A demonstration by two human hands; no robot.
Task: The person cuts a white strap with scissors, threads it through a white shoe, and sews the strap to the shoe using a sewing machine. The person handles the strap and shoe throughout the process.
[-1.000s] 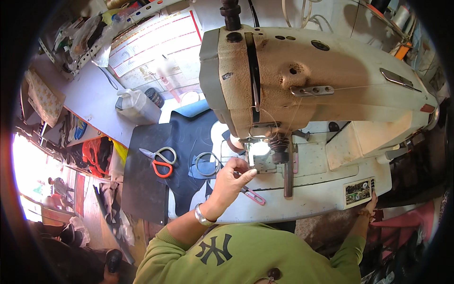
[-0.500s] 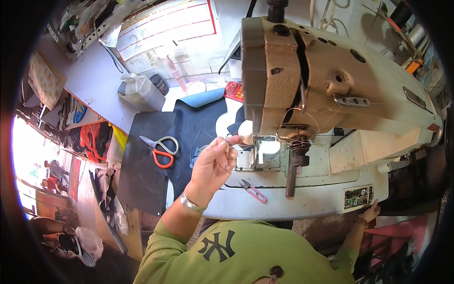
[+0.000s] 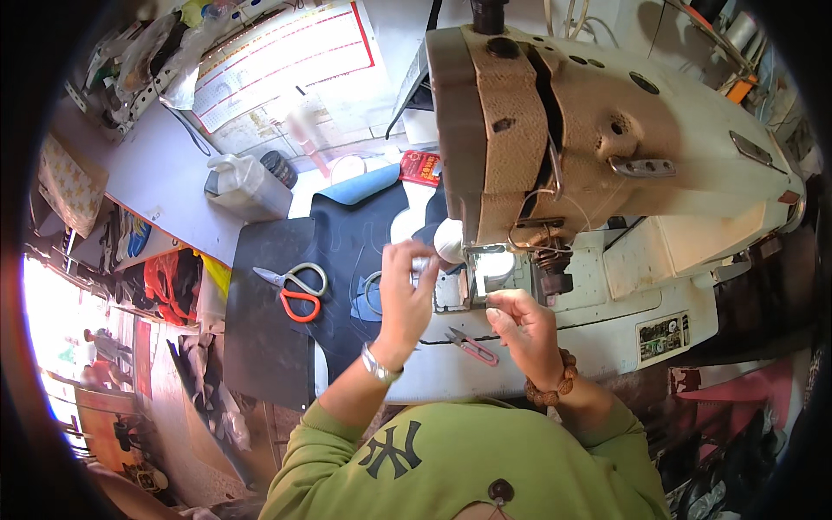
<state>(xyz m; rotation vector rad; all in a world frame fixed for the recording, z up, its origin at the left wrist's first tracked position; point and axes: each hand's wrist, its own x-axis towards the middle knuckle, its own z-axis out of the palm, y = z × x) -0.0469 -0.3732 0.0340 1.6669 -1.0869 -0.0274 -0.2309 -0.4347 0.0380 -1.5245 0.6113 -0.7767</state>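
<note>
Evidently we were mid-threading: our left hand (image 3: 406, 290) pinched something too fine to make out, seemingly thread, beside the sewing machine (image 3: 607, 147) needle area, our right hand (image 3: 520, 325) pinched close under it. Dark fabric (image 3: 347, 260) lay unsewn; scissors (image 3: 295, 290) rested alongside.

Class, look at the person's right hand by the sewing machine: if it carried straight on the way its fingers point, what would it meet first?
The right hand points up toward the lit needle area under the beige sewing machine head. It would probably meet the needle and presser foot there first, though depth is unclear.
</note>
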